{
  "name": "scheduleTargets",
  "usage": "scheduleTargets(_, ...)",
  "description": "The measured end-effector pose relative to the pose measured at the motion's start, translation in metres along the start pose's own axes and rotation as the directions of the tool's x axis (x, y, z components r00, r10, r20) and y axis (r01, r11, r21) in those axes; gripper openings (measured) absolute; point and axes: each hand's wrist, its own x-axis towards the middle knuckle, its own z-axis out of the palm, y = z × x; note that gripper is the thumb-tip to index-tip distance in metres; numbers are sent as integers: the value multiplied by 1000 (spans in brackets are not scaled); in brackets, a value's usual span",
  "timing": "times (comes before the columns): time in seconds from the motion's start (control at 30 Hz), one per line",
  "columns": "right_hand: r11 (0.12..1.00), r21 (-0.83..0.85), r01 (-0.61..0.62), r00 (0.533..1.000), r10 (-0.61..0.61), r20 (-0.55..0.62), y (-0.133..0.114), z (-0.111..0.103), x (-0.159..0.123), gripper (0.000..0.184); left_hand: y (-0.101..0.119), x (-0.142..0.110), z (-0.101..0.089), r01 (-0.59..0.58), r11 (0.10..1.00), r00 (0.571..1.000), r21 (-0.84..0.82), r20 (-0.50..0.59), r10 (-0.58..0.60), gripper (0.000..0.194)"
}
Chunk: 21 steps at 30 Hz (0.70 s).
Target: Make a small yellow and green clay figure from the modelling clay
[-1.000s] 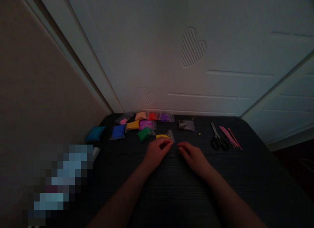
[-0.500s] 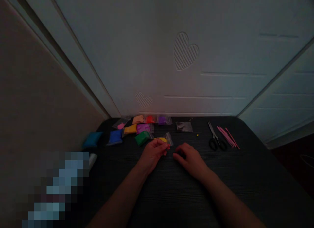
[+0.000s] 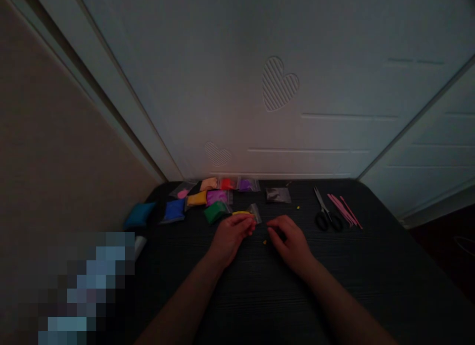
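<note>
My left hand (image 3: 233, 235) is closed, its thumb and fingers pressed together; whatever may be between the fingertips is too small and dark to make out. Just behind it lies a zip bag of yellow clay (image 3: 242, 214), partly covered by the fingers. To the right, my right hand (image 3: 289, 240) hovers low over the dark table with fingers curved, a gap between thumb and forefinger, and nothing visible in it. A tiny orange-yellow piece (image 3: 264, 242) lies between the two hands, close to the right thumb. Another yellow bit (image 3: 298, 207) rests farther back.
Blue (image 3: 174, 210), green (image 3: 215, 212), purple (image 3: 245, 184) and other coloured clay packets lie at the back left. A dark packet (image 3: 278, 195) sits at the back middle. Scissors (image 3: 324, 210) and pink tools (image 3: 340, 209) lie right. A white panel (image 3: 230, 87) rises behind the table.
My right hand has shifted slightly right, away from the left one. A tiny orange-yellow piece now shows on the table between the hands. The view has tilted slightly upward.
</note>
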Motion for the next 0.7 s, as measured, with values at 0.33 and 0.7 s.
scheduleTargets(0.33,990,-114,78,993,-88,-84,2,12,-7,29,-9,-9,11,106,994,971,-1,215,-103,13)
scheduleTargets(0.7,988,-132,76,987,-94,-132,7,9,-7,25,-4,-16,20,219,968,930,-118,325,-171,43)
